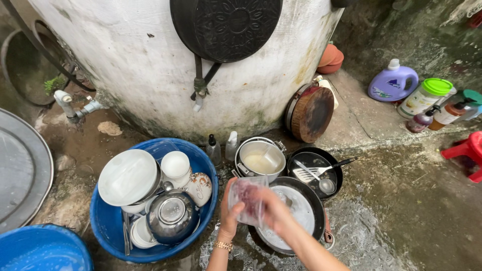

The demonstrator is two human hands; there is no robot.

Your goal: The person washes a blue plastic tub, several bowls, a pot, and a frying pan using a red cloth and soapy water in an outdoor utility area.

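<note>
Right now: dishwashing on the wet concrete floor point(401, 211) beside a big whitewashed tank point(150, 65).
Left hand point(228, 213): fingers wrapped round the side of a clear plastic container point(247, 200), gripping it; a gold bracelet point(223, 246) sits on the wrist.
Right hand point(273, 213): fingers pressed to the other side of the same container, seemingly with something purplish, a cloth or sponge, inside it; I cannot tell exactly what.
Where the container is: held up over a sudsy dark frying pan point(296, 216), not resting on anything.
Looks done: a blue basin point(110, 226) to the left is stacked with a white plate point(128, 176), a white cup point(175, 164), a patterned bowl point(199, 186) and a glass lid point(172, 213), tilted as if draining.
Looks left, by my guess: the soapy pan below the hands, a steel pot point(260, 159) with cloudy liquid, and a black pan point(314, 168) holding a slotted spatula point(314, 173) and a ladle.
How far along: I'd judge roughly past halfway, with the cookware remaining.
Nearby: two small squeeze bottles point(221, 148), a round wooden chopping board point(311, 113) leaning on the tank, a purple detergent jug point(392, 83).
</note>
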